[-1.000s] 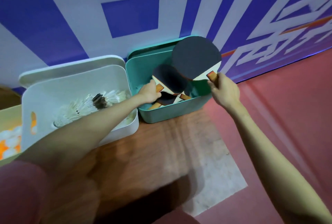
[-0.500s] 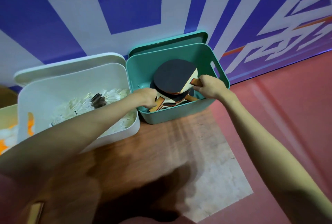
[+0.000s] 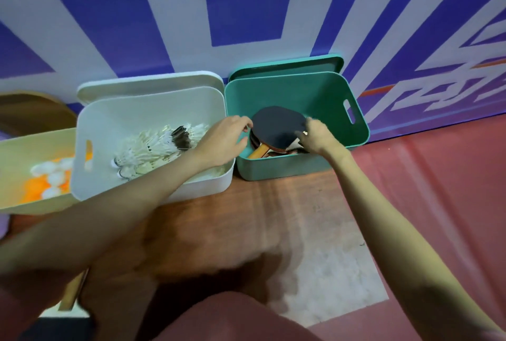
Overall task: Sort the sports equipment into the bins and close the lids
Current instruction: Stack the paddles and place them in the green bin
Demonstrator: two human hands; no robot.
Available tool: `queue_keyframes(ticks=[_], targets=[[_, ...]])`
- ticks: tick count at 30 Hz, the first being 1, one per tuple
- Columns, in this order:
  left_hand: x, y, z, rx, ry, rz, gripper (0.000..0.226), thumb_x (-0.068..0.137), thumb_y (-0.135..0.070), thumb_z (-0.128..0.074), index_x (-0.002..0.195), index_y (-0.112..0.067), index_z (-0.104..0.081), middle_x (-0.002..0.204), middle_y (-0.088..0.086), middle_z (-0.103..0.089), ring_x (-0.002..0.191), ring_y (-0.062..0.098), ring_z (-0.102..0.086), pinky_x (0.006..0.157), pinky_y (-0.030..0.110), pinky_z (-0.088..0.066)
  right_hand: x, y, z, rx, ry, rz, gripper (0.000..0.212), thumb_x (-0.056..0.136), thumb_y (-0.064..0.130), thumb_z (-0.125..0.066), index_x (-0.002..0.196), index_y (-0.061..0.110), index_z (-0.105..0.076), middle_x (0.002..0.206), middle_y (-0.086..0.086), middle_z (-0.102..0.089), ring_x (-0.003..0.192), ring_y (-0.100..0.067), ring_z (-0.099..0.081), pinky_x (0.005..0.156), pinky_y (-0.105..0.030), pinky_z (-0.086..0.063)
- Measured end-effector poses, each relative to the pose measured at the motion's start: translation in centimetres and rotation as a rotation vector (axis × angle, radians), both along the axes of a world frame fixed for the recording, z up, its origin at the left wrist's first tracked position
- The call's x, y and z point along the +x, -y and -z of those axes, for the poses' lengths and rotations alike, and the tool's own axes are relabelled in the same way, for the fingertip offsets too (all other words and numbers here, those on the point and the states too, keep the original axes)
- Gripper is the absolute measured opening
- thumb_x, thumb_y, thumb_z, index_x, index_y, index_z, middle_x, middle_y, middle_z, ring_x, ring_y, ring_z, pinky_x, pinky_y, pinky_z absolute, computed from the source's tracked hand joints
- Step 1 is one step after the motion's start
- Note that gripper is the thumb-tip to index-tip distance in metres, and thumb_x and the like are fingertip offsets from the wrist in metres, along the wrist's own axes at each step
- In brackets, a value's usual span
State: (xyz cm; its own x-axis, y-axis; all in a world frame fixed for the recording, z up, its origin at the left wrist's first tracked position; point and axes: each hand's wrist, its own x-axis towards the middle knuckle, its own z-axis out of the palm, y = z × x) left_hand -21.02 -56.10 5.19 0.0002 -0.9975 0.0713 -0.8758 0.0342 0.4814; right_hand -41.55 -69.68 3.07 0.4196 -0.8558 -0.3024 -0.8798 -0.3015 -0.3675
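I have both hands at the teal bin [image 3: 290,173], which stands on the desk [image 3: 246,220] against the wall with its teal lid [image 3: 287,65] propped behind its far rim. The table-tennis paddles [image 3: 279,128] lie stacked flat on the bin floor, toward the near wall. The top paddle shows its dark rubber face up, and a wooden handle [image 3: 258,151] points near-left, so the stack's long axis runs from far-right to near-left.

My left hand [image 3: 224,140] hovers over the bin's left rim, fingers loosely spread and gripping nothing; its fingertips sit just beside the left edge of the top blade, and I cannot tell whether they touch it. My right hand [image 3: 315,136] reaches in from the near-right, its fingers down on the right edge of the blade near the handle end. The hand is blurred, so I cannot tell whether it pinches the paddle or only rests on it.

The paddles seem settled, so I judge the lid is next. It lies straight beyond both hands, its long side running left to right along the wall, about equally far from each. The white bin [image 3: 147,190] of shuttlecocks [image 3: 153,146] and the yellow bin [image 3: 32,203] of ping-pong balls [image 3: 49,176] stand open to the left.
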Motion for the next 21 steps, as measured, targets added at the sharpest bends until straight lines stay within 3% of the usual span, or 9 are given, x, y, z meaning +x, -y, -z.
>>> queue_keyframes(ticks=[3,7,12,15,21], targets=[[0.2,-3.8,0.1,-0.140,-0.034,-0.069,0.033,0.089,-0.009,-0.056,0.122,-0.005,-0.056,0.116,0.012,-0.059,0.109,0.027,-0.054,0.096,0.038,-0.042,1.2,-4.8,-0.9,-0.179,0.222,-0.024,0.032,0.091,0.015,-0.055,0.119,-0.003,-0.053,0.117,-0.023,-0.057,0.111,-0.038,-0.052,0.096,-0.043,-0.041],[1.2,-11.0,0.4,-0.214,-0.123,-0.210,0.035,0.089,-0.007,-0.056,0.124,-0.006,-0.053,0.114,0.009,-0.056,0.103,0.021,-0.056,0.090,0.031,-0.042,2.7,-14.0,-1.3,-0.298,0.464,-0.130,0.025,0.087,0.005,-0.051,0.111,0.001,-0.055,0.105,-0.016,-0.057,0.098,-0.033,-0.054,0.088,-0.041,-0.045],[4.3,-20.9,2.7,-0.166,-0.175,-0.430,0.037,0.086,-0.004,-0.058,0.123,-0.006,-0.054,0.114,0.008,-0.056,0.102,0.019,-0.057,0.090,0.029,-0.043,5.1,-24.1,2.1,-0.132,0.327,-0.270,0.028,0.082,0.001,-0.052,0.110,0.000,-0.056,0.102,-0.018,-0.057,0.096,-0.034,-0.053,0.086,-0.037,-0.044],[6.2,-26.6,4.3,-0.133,-0.138,-0.538,0.034,0.084,-0.002,-0.059,0.118,-0.004,-0.057,0.109,0.011,-0.056,0.100,0.024,-0.058,0.087,0.041,-0.049,6.6,-29.8,5.1,-0.030,0.185,-0.359,0.027,0.081,0.007,-0.050,0.106,0.001,-0.056,0.100,-0.018,-0.057,0.095,-0.038,-0.054,0.084,-0.042,-0.048],[9.8,-37.1,7.1,-0.020,-0.096,-0.589,0.037,0.082,-0.002,-0.063,0.118,-0.005,-0.057,0.110,0.011,-0.057,0.101,0.026,-0.059,0.088,0.041,-0.048,11.4,-38.5,8.9,0.103,0.005,-0.499,0.055,0.068,0.036,-0.020,0.100,0.005,-0.052,0.094,-0.017,-0.055,0.091,-0.037,-0.051,0.079,-0.045,-0.047]])
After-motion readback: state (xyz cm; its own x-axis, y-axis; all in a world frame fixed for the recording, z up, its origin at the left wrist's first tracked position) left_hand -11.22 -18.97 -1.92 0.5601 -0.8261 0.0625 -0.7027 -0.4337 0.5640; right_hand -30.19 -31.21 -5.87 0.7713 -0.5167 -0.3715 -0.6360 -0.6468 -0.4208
